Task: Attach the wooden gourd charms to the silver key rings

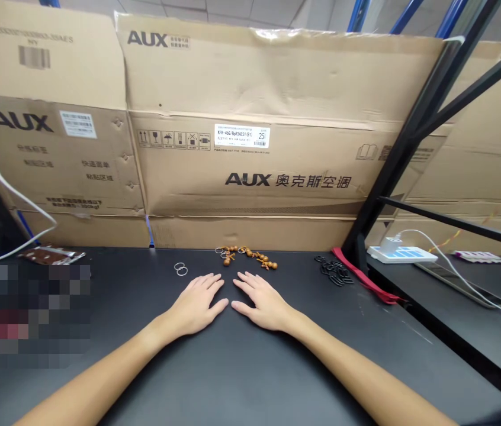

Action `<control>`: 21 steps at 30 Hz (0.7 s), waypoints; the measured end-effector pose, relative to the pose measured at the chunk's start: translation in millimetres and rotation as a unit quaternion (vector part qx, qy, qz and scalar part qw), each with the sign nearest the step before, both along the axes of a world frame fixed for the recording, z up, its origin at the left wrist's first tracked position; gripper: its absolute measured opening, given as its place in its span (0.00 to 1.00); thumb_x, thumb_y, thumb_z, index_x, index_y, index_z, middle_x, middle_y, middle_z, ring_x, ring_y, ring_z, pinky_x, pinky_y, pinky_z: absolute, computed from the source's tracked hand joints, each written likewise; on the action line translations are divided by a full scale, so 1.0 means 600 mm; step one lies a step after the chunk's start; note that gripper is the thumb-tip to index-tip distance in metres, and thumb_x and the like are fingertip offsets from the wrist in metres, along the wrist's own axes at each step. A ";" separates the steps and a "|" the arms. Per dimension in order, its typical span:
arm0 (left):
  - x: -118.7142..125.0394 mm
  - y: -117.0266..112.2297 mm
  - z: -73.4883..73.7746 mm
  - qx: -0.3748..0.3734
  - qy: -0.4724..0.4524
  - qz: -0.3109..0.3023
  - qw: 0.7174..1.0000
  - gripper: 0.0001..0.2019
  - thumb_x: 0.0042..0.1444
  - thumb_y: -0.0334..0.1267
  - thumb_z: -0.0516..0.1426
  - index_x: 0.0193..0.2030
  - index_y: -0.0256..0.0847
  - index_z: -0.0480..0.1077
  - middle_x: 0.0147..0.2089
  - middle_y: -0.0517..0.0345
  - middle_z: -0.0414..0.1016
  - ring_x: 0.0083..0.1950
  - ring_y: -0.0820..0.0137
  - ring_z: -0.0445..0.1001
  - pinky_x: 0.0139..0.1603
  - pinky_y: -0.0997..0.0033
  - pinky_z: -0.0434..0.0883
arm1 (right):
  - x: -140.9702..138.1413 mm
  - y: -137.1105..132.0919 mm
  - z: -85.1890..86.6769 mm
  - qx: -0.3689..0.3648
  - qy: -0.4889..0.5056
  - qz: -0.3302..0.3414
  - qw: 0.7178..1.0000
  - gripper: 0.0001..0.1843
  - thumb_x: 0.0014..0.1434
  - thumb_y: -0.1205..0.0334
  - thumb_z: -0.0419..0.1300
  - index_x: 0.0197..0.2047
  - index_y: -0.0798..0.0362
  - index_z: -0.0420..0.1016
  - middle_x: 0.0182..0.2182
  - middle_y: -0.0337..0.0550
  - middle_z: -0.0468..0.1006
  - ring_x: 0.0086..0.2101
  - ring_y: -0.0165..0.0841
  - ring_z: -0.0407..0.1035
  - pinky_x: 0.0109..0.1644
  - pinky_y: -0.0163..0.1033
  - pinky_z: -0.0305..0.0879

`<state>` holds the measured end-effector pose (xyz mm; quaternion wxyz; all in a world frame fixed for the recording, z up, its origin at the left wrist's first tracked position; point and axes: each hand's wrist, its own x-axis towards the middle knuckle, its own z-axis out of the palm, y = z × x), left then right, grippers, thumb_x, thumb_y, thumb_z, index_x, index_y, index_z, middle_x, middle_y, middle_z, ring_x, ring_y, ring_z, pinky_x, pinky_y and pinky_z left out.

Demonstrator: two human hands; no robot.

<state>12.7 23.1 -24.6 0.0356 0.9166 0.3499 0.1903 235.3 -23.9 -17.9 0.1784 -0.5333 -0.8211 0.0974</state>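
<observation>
Checking both hands: what state are they in?

Both released, palms down and flat on the black tabletop [99, 290], fingers loosely spread, nothing held. The left hand [195, 303] and right hand [263, 303] lie side by side, fingertips angled inward, a narrow gap between them.

Nearest item?

A strand of wooden gourd beads [247, 255] with small metal rings [220, 250] at its near-left end, on the tabletop just past the fingertips and straight ahead of the gap. Neither hand touches it.

Orientation of the strand?

Long axis runs crosswise, left to right, dropping slightly toward its right end. Neither hand is clearly nearer; each set of fingertips sits just short of the strand's own half.

Other items on record?

2 thin metal rings [180, 269] lie ahead of the left hand, well nearer it than the right. A heap of black plastic rings [334, 272] lies out to the right of the right hand, beside a red strap [363, 275]. AUX cardboard cartons [277, 89] stand along the far edge.
</observation>
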 end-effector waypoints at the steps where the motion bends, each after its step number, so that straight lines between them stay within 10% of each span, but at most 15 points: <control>1: 0.000 0.000 0.000 0.000 0.002 0.001 1.000 0.25 0.64 0.51 0.47 0.61 0.38 0.64 0.65 0.46 0.61 0.66 0.55 0.58 0.65 0.51 0.56 | 0.000 0.000 0.000 0.001 -0.001 0.000 1.000 0.35 0.63 0.39 0.47 0.66 0.51 0.57 0.66 0.47 0.53 0.66 0.42 0.44 0.69 0.52 0.41; 12: 0.000 0.000 0.001 -0.002 -0.003 0.000 1.000 0.25 0.64 0.52 0.47 0.61 0.40 0.64 0.65 0.47 0.62 0.67 0.56 0.58 0.66 0.52 0.56 | 0.003 0.006 -0.003 0.011 -0.003 -0.007 1.000 0.35 0.62 0.39 0.47 0.65 0.51 0.59 0.66 0.48 0.54 0.65 0.43 0.45 0.68 0.52 0.43; 21: 0.001 -0.006 0.010 -0.013 0.011 0.008 1.000 0.26 0.64 0.52 0.46 0.61 0.39 0.64 0.66 0.47 0.61 0.67 0.56 0.57 0.66 0.52 0.55 | 0.062 0.075 -0.011 0.083 -0.061 -0.171 0.980 0.32 0.63 0.41 0.47 0.62 0.53 0.63 0.66 0.50 0.52 0.66 0.49 0.41 0.67 0.58 0.37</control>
